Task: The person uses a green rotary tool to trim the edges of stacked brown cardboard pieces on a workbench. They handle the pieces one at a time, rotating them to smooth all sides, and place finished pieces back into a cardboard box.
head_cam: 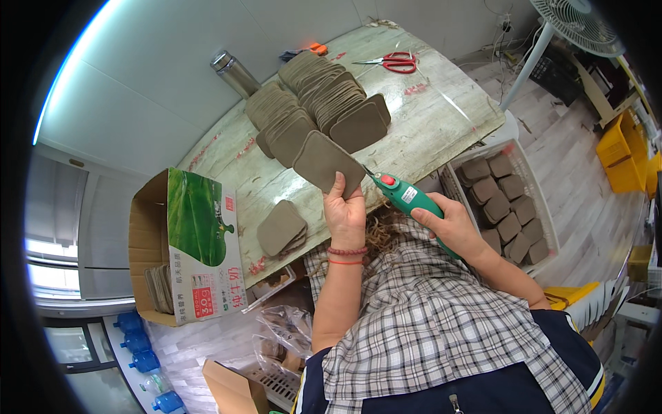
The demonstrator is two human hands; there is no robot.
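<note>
My left hand (346,212) holds a square brown pad with rounded corners (326,163), thumb on its face. In my right hand (450,225) is a green handheld electric trimmer (408,194) with a red button. Its thin dark tip meets or nearly meets the pad's right edge; whether they touch I cannot tell. Just beyond the held pad, rows of similar brown pads (331,93) lean against each other on the table (439,124). A small pile of pads (282,227) lies left of my left hand. Brown trimmings (382,230) rest on my checked apron (414,331).
A milk carton box (207,248) with pads inside stands at the left. Right of my lap, a white crate (548,233) holds many pads. Red-handled scissors (398,63) and a steel flask (235,75) are on the far side. A fan (576,26) stands at upper right.
</note>
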